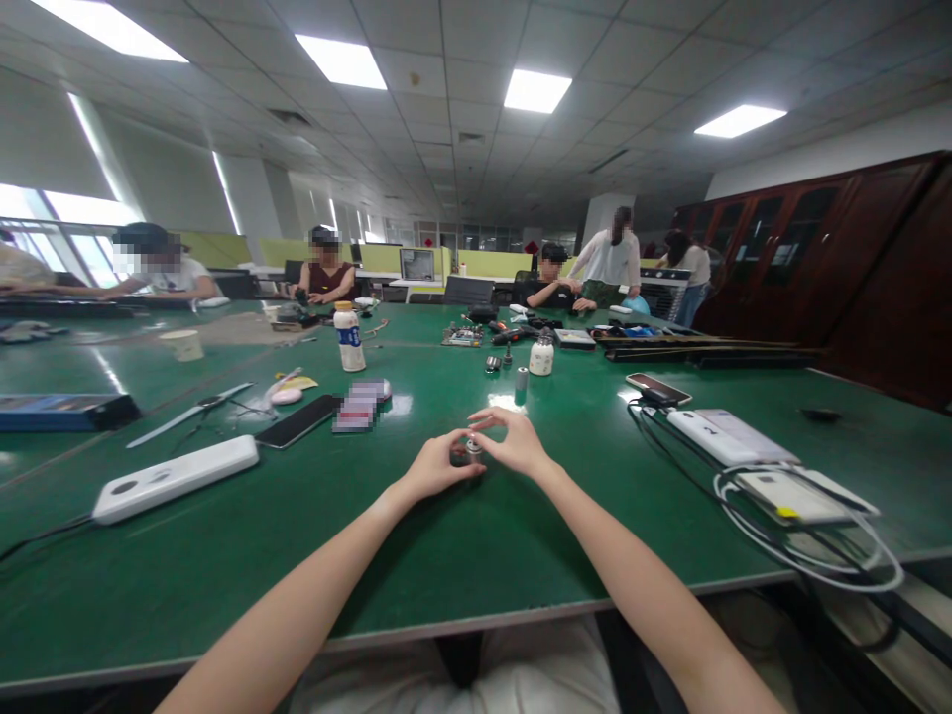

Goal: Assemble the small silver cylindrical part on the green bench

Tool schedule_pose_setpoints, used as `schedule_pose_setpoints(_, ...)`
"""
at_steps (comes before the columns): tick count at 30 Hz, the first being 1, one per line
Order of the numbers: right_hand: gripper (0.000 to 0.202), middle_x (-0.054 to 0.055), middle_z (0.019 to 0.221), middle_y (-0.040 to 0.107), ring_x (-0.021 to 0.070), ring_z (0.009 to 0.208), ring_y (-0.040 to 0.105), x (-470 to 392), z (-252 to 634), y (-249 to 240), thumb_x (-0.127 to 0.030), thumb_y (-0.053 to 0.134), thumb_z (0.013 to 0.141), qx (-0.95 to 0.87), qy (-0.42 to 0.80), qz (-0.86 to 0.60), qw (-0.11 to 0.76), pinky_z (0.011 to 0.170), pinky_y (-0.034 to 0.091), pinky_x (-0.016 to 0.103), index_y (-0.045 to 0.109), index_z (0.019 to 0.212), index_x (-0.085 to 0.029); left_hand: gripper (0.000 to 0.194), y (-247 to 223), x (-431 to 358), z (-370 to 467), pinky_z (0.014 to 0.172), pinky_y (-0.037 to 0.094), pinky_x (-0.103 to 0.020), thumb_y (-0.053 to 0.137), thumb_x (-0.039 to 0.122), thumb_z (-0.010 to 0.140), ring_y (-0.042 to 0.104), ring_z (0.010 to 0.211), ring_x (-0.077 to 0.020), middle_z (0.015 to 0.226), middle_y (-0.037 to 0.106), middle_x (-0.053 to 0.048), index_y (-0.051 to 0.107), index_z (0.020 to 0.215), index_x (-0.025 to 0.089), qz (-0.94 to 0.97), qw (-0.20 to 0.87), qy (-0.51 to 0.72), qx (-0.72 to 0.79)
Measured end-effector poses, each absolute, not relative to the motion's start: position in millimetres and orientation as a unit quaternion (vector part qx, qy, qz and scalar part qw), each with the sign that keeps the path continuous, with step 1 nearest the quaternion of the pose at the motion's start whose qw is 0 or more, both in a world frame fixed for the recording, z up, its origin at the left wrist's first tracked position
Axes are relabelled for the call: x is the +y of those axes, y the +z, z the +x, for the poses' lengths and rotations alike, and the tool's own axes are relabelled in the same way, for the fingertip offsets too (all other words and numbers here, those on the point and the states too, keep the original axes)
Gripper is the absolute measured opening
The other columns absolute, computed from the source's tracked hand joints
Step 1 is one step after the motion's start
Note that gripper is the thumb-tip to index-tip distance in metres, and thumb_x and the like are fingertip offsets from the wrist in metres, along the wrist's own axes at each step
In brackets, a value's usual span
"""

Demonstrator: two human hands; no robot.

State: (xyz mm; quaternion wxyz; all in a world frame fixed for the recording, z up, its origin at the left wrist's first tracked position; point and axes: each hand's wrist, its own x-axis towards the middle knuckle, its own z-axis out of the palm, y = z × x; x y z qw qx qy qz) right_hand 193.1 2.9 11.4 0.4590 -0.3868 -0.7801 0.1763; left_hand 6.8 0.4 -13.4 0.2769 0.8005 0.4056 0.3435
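Near the middle of the green table [402,565], my left hand [438,466] curls its thumb and fingers around a small silver metal cylinder [473,452], standing roughly upright. My right hand [515,442] arches over from the other side, its thumb and fingertips brought together at the cylinder's top. Whatever those fingertips pinch is too small to make out. Farther ahead, a similar grey cylinder [522,381] stands upright by a white jar [541,355]. Small dark metal parts [493,365] lie just left of it.
On the left are a white power strip [178,478], a black phone [298,421] and a labelled bottle [348,337]. Cables [725,486], white devices [733,436] and another phone [658,388] occupy the right. Tools [513,335] and several people are beyond.
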Motion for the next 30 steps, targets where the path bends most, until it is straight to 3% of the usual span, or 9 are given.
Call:
schedule_pose_setpoints(4, 0.019, -0.001, 0.087, 0.077, 0.0213, 0.090, 0.072, 1.5, 184.3, 3.9, -0.016, 0.067, 0.079, -0.795, 0.180, -0.395, 0.424, 0.091, 0.052, 0.040, 0.072, 0.095, -0.026, 0.050, -12.5, 0.7, 7.3, 0.088, 0.055, -0.039, 0.076, 0.041, 0.071, 0.073, 0.094, -0.0269, 0.103, 0.077, -0.009, 0.066, 0.114, 0.017, 0.809, 0.256, 0.334, 0.409)
schedule_pose_setpoints(11, 0.016, 0.002, 0.082, 0.076, 0.0188, 0.081, 0.073, 20.1, 193.6, -2.4, -0.022, 0.069, 0.079, -0.715, 0.225, -0.390, 0.535, 0.082, 0.056, 0.034, 0.070, 0.095, -0.020, 0.058, -10.0, -1.6, 8.5, 0.090, 0.056, -0.038, 0.077, 0.042, 0.068, 0.073, 0.096, -0.0259, 0.105, 0.077, -0.008, 0.066, 0.119, 0.018, 0.793, 0.276, 0.337, 0.426)
schedule_pose_setpoints(17, 0.021, -0.003, 0.068, 0.074, 0.0187, 0.072, 0.073, 39.2, 219.4, -27.6, -0.008, 0.074, 0.069, -0.747, 0.190, -0.490, 0.406, 0.078, 0.057, 0.034, 0.073, 0.082, -0.025, 0.058, -10.3, -0.9, 8.7, 0.089, 0.057, -0.038, 0.078, 0.042, 0.067, 0.073, 0.094, -0.0259, 0.108, 0.076, -0.008, 0.066, 0.118, 0.018, 0.795, 0.277, 0.339, 0.421)
schedule_pose_setpoints(19, 0.022, -0.003, 0.066, 0.073, 0.0191, 0.071, 0.073, 41.4, 222.2, -30.7, -0.008, 0.075, 0.068, -0.738, 0.202, -0.505, 0.399, 0.077, 0.057, 0.034, 0.073, 0.082, -0.025, 0.058, -10.7, -0.7, 8.5, 0.089, 0.057, -0.038, 0.078, 0.042, 0.067, 0.073, 0.094, -0.0257, 0.108, 0.076, -0.008, 0.066, 0.118, 0.017, 0.795, 0.278, 0.338, 0.420)
schedule_pose_setpoints(25, 0.023, 0.003, 0.076, 0.076, 0.0205, 0.075, 0.074, 34.5, 209.0, -13.1, -0.023, 0.076, 0.072, -0.680, 0.290, -0.435, 0.515, 0.074, 0.058, 0.034, 0.070, 0.094, -0.019, 0.058, -13.2, 0.6, 7.0, 0.090, 0.057, -0.039, 0.077, 0.044, 0.069, 0.073, 0.095, -0.0267, 0.110, 0.075, -0.009, 0.066, 0.119, 0.017, 0.794, 0.277, 0.341, 0.420)
schedule_pose_setpoints(30, 0.024, 0.005, 0.079, 0.075, 0.0206, 0.074, 0.073, 20.0, 190.0, -6.0, -0.028, 0.075, 0.072, -0.703, 0.334, -0.371, 0.507, 0.073, 0.059, 0.034, 0.070, 0.093, -0.017, 0.056, -14.6, 1.3, 6.3, 0.088, 0.057, -0.037, 0.077, 0.043, 0.069, 0.073, 0.094, -0.0269, 0.102, 0.077, -0.009, 0.067, 0.117, 0.016, 0.795, 0.277, 0.335, 0.423)
